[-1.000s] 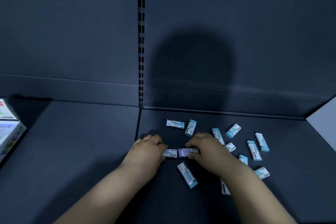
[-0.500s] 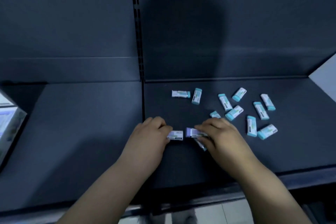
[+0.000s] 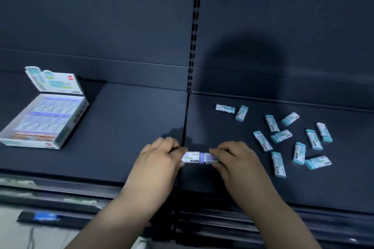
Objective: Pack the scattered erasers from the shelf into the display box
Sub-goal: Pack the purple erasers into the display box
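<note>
Erasers (image 3: 281, 136) lie scattered across the shelf (image 3: 121, 137) on the right. Left hand (image 3: 157, 163) and right hand (image 3: 236, 161), fingers curled, pinch a purple-ended pair (image 3: 199, 157) end to end at centre. Display box (image 3: 28, 144) sits open, well left.
</note>
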`<control>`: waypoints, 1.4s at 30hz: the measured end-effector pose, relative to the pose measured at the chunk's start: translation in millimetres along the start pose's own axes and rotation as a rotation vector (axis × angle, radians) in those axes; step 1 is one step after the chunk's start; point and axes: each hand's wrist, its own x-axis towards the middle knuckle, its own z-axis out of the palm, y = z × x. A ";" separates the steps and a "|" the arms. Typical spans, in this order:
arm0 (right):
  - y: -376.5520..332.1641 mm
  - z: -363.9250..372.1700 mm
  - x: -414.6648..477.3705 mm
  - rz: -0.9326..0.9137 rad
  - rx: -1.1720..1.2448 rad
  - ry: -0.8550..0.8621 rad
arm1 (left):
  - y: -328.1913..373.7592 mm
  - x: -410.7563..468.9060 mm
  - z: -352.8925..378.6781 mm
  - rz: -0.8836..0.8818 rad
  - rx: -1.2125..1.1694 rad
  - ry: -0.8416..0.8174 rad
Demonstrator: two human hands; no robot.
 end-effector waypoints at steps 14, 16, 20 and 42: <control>-179.8 70.5 93.4 0.012 0.097 0.118 | -206.5 -34.1 -75.0 0.087 -0.041 0.127; -210.7 82.4 110.6 0.025 0.113 0.119 | -239.8 -39.4 -89.1 0.079 -0.040 0.093; -253.7 99.3 135.7 0.013 0.117 0.082 | -287.9 -51.5 -108.5 0.076 -0.043 0.045; -306.7 116.7 178.4 -0.093 -0.007 -0.315 | -347.4 -64.9 -130.9 0.066 0.068 -0.192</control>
